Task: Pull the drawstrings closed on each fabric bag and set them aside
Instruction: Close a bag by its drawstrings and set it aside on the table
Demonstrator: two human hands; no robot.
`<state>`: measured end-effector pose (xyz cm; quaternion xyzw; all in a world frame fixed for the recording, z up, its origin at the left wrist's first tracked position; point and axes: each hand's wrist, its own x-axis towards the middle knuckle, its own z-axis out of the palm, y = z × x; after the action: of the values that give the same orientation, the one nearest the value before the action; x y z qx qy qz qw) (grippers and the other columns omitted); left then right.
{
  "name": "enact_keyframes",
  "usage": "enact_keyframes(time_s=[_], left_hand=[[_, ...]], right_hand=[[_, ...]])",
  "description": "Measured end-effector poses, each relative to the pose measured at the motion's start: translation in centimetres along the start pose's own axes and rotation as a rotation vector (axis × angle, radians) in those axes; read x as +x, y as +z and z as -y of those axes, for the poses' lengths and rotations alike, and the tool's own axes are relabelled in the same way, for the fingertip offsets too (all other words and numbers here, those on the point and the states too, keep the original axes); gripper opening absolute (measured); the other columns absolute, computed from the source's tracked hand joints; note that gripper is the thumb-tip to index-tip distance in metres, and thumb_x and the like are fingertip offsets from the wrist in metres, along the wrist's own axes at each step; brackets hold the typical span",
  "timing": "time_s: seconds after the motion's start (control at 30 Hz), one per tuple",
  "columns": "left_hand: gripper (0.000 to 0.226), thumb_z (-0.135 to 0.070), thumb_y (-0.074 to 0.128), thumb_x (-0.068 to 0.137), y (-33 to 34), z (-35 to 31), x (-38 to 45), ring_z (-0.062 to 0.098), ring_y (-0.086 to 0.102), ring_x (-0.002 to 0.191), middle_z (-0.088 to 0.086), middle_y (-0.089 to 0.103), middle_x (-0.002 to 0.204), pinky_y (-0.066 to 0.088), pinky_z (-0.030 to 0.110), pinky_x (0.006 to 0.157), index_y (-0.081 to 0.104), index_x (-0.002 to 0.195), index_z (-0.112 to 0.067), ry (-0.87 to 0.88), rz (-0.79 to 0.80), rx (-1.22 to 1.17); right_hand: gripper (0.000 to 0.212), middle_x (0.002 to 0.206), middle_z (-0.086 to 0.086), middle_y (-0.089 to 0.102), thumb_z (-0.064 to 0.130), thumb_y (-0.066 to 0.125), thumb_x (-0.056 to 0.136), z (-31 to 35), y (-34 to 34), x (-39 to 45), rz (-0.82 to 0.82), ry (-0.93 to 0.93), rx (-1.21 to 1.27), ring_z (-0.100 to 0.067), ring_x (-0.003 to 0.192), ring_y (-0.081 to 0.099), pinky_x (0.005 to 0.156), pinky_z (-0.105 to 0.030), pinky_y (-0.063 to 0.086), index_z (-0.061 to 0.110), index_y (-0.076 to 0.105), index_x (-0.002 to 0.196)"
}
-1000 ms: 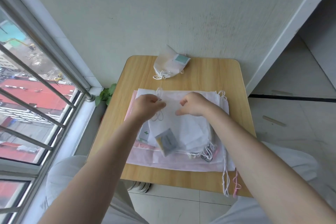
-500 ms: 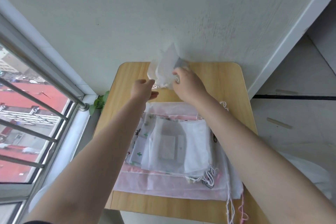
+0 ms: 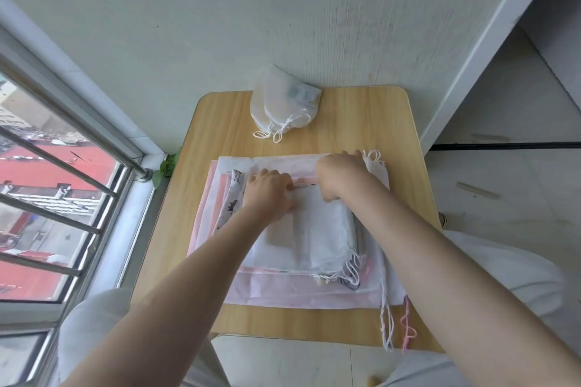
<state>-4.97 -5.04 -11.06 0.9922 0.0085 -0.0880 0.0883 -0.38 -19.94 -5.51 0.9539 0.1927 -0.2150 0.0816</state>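
A window point(image 3: 47, 198) runs along the left. On the wooden bench point(image 3: 393, 141), the left hand point(image 3: 267, 195) lies on the stack of bags point(image 3: 314, 229), fingers curled at the top bag's far edge; whether they pinch it cannot be told. The right hand point(image 3: 339, 176) reaches across the stack's far edge, its grip hidden. Two closed bags point(image 3: 279, 107) sit at the bench's back edge, well apart from the stack.

Both hands reach forward, left hand point(image 3: 268, 195) and right hand point(image 3: 341, 174) (fingers curled).
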Motion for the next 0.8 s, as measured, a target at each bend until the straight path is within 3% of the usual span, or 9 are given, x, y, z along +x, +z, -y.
enact_keyframes(time_s=[0.27,0.4,0.47,0.5,0.57,0.63,0.7,0.77,0.8], left_hand=[[0.028,-0.007,0.057,0.084,-0.2,-0.3,-0.3,0.022,0.051,0.106,-0.004,0.067,0.097,0.03,0.031,0.09,0.069,0.104,-0.023,0.021,-0.186,-0.098],[0.039,-0.026,0.068,0.079,-1.0,-0.8,-0.6,0.017,0.05,0.11,-0.006,0.062,0.109,0.032,0.035,0.097,0.063,0.118,-0.025,0.081,-0.073,-0.175],[0.027,-0.033,0.072,0.081,-1.8,-1.1,-0.8,0.016,0.056,0.101,-0.005,0.066,0.102,0.04,0.035,0.093,0.068,0.106,-0.024,0.092,-0.04,-0.309],[0.016,-0.035,0.072,0.083,-2.2,-1.2,-1.0,0.014,0.06,0.092,-0.005,0.068,0.091,0.044,0.032,0.085,0.07,0.094,-0.023,0.063,-0.025,-0.398],[0.021,-0.037,0.067,0.089,-3.1,-0.9,-1.5,0.007,0.061,0.068,-0.006,0.069,0.072,0.045,0.022,0.064,0.07,0.078,-0.019,-0.032,-0.024,-0.55],[0.021,-0.031,0.067,0.091,-3.7,0.0,-2.3,0.003,0.06,0.054,-0.005,0.071,0.066,0.043,0.015,0.053,0.071,0.078,-0.014,-0.179,-0.053,-0.71],[0.014,-0.018,0.068,0.09,-3.9,1.4,-3.5,0.007,0.064,0.052,0.003,0.073,0.071,0.046,0.017,0.05,0.07,0.084,-0.006,-0.332,-0.056,-0.944],[0.008,-0.01,0.067,0.089,-4.0,2.7,-4.7,0.013,0.069,0.057,0.012,0.074,0.082,0.05,0.02,0.05,0.068,0.09,-0.002,-0.396,0.004,-1.073],[0.01,-0.01,0.068,0.088,-3.9,3.3,-5.3,0.015,0.07,0.062,0.013,0.074,0.086,0.052,0.021,0.052,0.068,0.093,-0.001,-0.402,0.051,-1.1]], right_hand=[[0.03,0.122,-0.004,0.058,0.004,0.053,0.087,-1.0,0.6,-1.1,-0.145,-0.05,0.067,-0.025,0.12,0.049,0.108,-0.041,0.026,0.015,0.06,0.115],[0.016,0.1,0.003,0.053,0.008,0.055,0.091,-1.0,0.2,-1.0,-0.272,-0.202,0.204,-0.022,0.112,0.047,0.1,-0.041,0.028,0.023,0.059,0.09],[0.015,0.089,0.008,0.048,0.014,0.06,0.091,-0.6,-0.1,-0.8,-0.292,-0.29,0.309,-0.019,0.105,0.049,0.089,-0.035,0.03,0.026,0.056,0.083],[0.013,0.086,0.009,0.047,0.017,0.062,0.09,-0.3,-0.1,-0.6,-0.309,-0.313,0.361,-0.019,0.101,0.051,0.084,-0.032,0.033,0.026,0.056,0.082],[0.009,0.087,0.008,0.05,0.021,0.065,0.087,0.1,-0.1,-0.6,-0.312,-0.295,0.57,-0.02,0.093,0.056,0.076,-0.032,0.043,0.023,0.057,0.09],[0.032,0.092,0.005,0.05,0.03,0.071,0.084,0.2,-0.1,-0.6,-0.233,-0.233,0.762,-0.019,0.085,0.056,0.073,-0.035,0.048,0.02,0.052,0.108],[0.041,0.092,0.005,0.047,0.033,0.073,0.083,0.3,0.1,-0.6,-0.108,-0.18,0.74,-0.017,0.082,0.053,0.07,-0.032,0.046,0.018,0.05,0.112],[0.021,0.076,0.005,0.042,0.027,0.071,0.085,0.7,0.6,-0.4,-0.058,-0.177,0.693,-0.015,0.069,0.042,0.058,-0.028,0.034,0.016,0.053,0.084],[0.031,0.069,0.003,0.038,0.024,0.069,0.086,0.9,0.9,-0.2,-0.043,-0.196,0.699,-0.016,0.064,0.036,0.055,-0.029,0.027,0.017,0.045,0.069]])
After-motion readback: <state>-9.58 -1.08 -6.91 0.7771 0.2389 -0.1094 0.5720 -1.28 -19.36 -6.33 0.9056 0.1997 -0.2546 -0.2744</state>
